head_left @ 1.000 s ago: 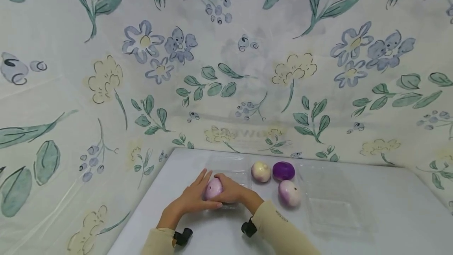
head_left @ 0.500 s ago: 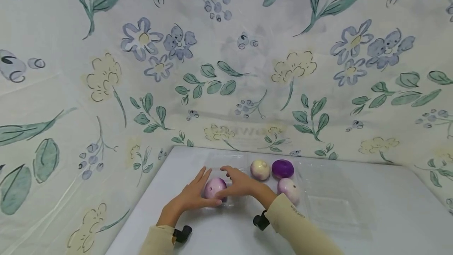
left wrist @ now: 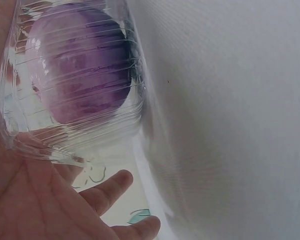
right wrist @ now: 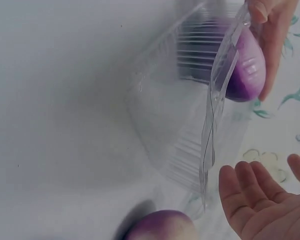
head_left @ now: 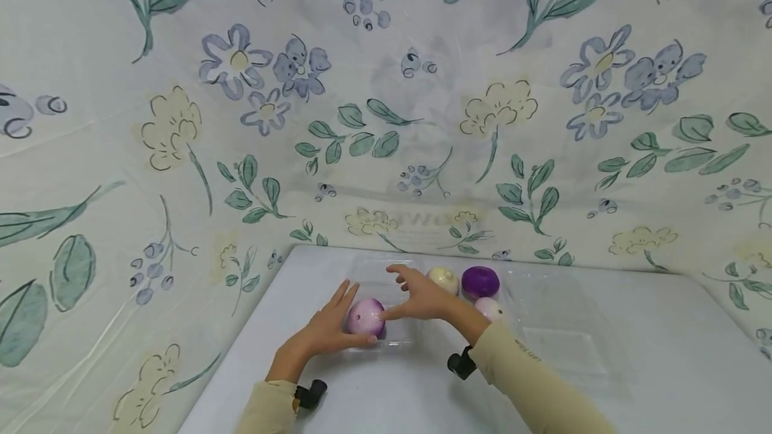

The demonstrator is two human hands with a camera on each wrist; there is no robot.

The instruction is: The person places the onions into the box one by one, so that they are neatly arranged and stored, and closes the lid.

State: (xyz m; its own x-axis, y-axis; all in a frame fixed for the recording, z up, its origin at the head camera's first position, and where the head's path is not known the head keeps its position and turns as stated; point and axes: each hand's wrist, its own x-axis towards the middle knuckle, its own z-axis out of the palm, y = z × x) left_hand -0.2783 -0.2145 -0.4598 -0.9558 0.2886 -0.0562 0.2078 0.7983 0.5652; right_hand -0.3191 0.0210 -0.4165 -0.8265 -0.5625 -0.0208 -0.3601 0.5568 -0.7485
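A shiny purple-and-pink onion (head_left: pixel 365 319) sits in the left end of a clear plastic box (head_left: pixel 402 342). My left hand (head_left: pixel 322 330) is spread along the box's corner, fingers straight on the left and thumb across the front. In the left wrist view, the onion (left wrist: pixel 82 65) shows through the ribbed wall, with the hand (left wrist: pixel 35 200) against the plastic outside. My right hand (head_left: pixel 425 297) hovers over the box's right side, fingers spread and holding nothing. The right wrist view shows that hand (right wrist: pixel 270 210) apart from the onion (right wrist: pixel 247 67).
Right of the box are a pale yellow onion (head_left: pixel 443 280), a deep purple onion (head_left: pixel 480 282) and a pinkish one (head_left: pixel 490 308) partly behind the right wrist. Another clear plastic tray (head_left: pixel 582 353) lies farther right. A floral sheet (head_left: pixel 386 166) hangs behind the white table (head_left: pixel 374 400).
My right hand has let go of the onion and moved right and away, its fingers spreading. The onion stays in the box, and the left hand has barely moved.
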